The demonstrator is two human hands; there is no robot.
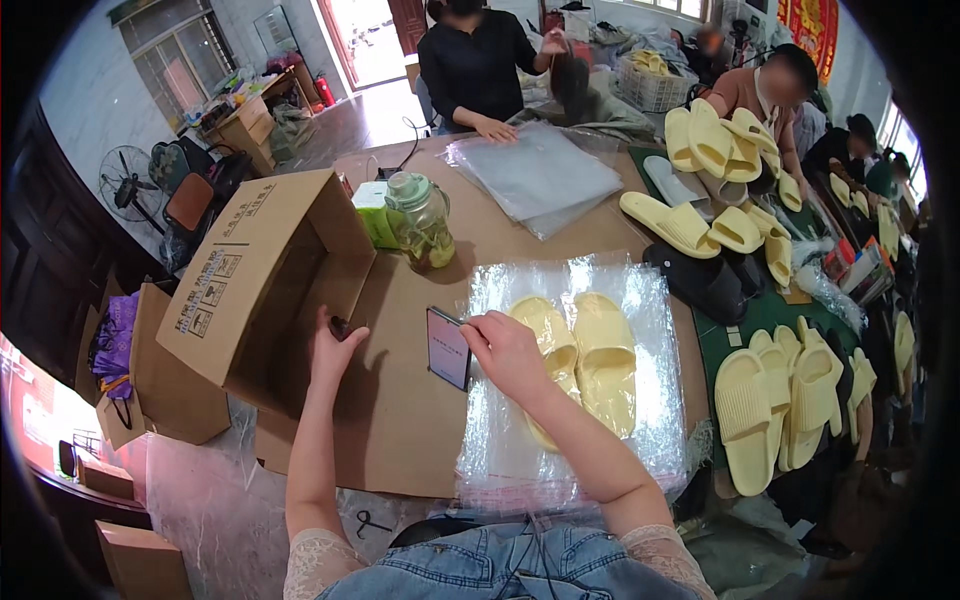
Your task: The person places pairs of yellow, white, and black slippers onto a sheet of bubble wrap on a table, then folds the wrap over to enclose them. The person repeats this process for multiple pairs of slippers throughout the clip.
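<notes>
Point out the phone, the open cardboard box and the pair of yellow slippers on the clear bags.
phone point(447, 347), head view, middle of its screen.
open cardboard box point(262, 262), head view, its top flap.
pair of yellow slippers point(603, 360), head view, footbed of the right-hand slipper.

A phone point(447, 347) stands on its long edge at the centre of the table, dark frame, pale lit screen tilted to face nine o'clock, pinched at its top edge by the right hand point(505, 348). Just beside it at three o'clock lies a pair of pale yellow slippers point(582, 357), soles down, side by side and touching, toes toward twelve o'clock, resting on a stack of clear plastic bags point(570, 440); the wrist covers part of the near slipper. At nine o'clock from the phone, the left hand point(335, 350) rests against the edge of an open cardboard box point(262, 275) lying on its side, fingers curled on a small dark object too small to tell.
</notes>
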